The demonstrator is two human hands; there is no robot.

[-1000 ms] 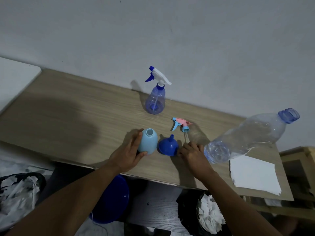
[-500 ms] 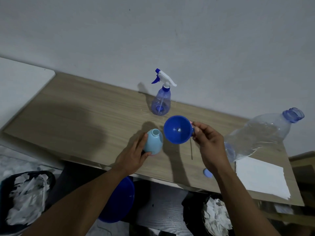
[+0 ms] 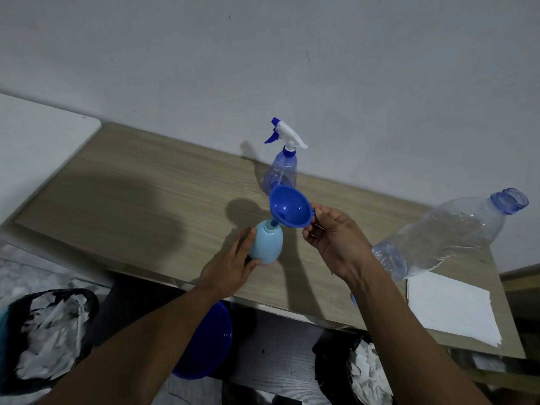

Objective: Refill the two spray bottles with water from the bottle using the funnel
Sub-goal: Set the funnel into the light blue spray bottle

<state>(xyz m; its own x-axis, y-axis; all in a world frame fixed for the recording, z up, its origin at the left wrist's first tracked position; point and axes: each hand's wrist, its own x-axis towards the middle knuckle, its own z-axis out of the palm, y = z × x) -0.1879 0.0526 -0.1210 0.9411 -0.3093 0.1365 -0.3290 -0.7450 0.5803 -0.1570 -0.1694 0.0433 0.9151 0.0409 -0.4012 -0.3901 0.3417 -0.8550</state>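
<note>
A pale wood-grain worktop [image 3: 131,200] stands against a grey wall [image 3: 263,68]. The left hand [image 3: 228,270] grips a light-blue rounded plastic bottle [image 3: 268,244]; the right hand [image 3: 336,244] pinches a tilted dark-blue plastic funnel [image 3: 289,209].

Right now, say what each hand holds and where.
The left hand grips the light blue bottle round its body; the right hand pinches the blue funnel by its rim.

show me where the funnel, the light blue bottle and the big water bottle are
funnel [image 3: 290,208]: head view, inside of its dark blue bowl
light blue bottle [image 3: 267,245]: head view, middle of its rounded body
water bottle [image 3: 447,238]: head view, middle of its clear body
</note>
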